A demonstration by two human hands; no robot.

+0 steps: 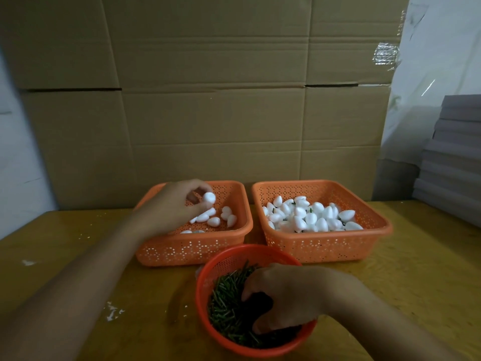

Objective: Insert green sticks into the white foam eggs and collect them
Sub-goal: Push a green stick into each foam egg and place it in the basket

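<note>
1. The left hand point(170, 204) is up over the left orange basket point(235, 229), pinching one white foam egg point(209, 198) at its fingertips, above the few loose eggs point(221, 217) lying inside.
2. The right hand point(282, 295) is down in the round red basket point(205, 272), fingers curled into the green sticks point(225, 306); whether it grips any, I cannot tell.
3. The right orange basket point(322, 246) sits beside the left one, piled with eggs on sticks point(309, 214).
4. All three baskets rest on the yellow table point(78, 246).

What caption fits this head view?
Left hand lifts a foam egg while right hand reaches into green sticks.
</note>
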